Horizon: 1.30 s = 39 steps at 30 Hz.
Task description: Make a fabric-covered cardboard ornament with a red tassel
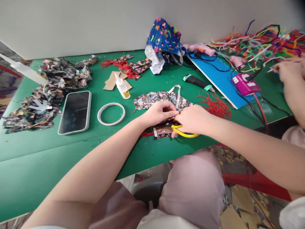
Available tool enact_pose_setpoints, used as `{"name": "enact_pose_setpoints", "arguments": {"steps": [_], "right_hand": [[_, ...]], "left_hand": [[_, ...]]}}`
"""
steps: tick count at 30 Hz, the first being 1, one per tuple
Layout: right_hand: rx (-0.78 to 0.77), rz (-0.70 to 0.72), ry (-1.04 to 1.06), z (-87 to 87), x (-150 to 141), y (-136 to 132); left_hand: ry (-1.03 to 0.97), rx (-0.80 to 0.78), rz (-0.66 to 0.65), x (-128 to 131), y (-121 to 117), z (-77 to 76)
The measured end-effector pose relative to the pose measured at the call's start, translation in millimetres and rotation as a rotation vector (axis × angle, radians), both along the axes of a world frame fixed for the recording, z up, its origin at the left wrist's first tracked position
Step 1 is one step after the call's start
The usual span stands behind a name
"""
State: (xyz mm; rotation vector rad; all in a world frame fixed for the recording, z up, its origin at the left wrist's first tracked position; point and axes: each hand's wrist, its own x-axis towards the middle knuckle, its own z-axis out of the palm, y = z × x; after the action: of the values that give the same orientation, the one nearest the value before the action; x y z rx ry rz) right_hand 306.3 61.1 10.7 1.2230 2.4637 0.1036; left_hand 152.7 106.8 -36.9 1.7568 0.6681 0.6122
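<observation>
My left hand (160,114) is closed in a pinch at the table's front part, its fingertips meeting those of my right hand. What it pinches is too small and covered to make out. My right hand (194,118) is closed around scissors (187,135), whose yellow handles show below the fingers. Just behind both hands lies gathered dark floral fabric (151,99) with a white strip (178,95) on it. Under the hands is a small floral-edged cardboard piece (164,133) with tape and red threads. A red tassel (147,134) pokes out to its left.
Loose red threads (215,106), a utility knife (196,82), a glue bottle (122,86), a tape roll (98,115) and a phone (75,111) surround the work. Crumpled floral fabric (64,74) lies left. A blue board (212,76) with cables and another person's hand (292,70) are right.
</observation>
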Motion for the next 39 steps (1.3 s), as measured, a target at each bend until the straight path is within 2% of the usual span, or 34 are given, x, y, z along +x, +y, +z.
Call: {"name": "enact_pose_setpoints", "arguments": {"steps": [28,35,39], "right_hand": [[-0.074,0.003,-0.013,1.5,-4,5],[-0.047,0.047,-0.083,12.2,-12,8],[0.002,0.062,-0.057,8.7,-11,6]], "left_hand": [[-0.029,0.019,-0.023,-1,2,-1.3],[-0.105,-0.125,0.026,-1,5,-3.7],[-0.162,-0.178,0.068,-3,6,-2.6]]}}
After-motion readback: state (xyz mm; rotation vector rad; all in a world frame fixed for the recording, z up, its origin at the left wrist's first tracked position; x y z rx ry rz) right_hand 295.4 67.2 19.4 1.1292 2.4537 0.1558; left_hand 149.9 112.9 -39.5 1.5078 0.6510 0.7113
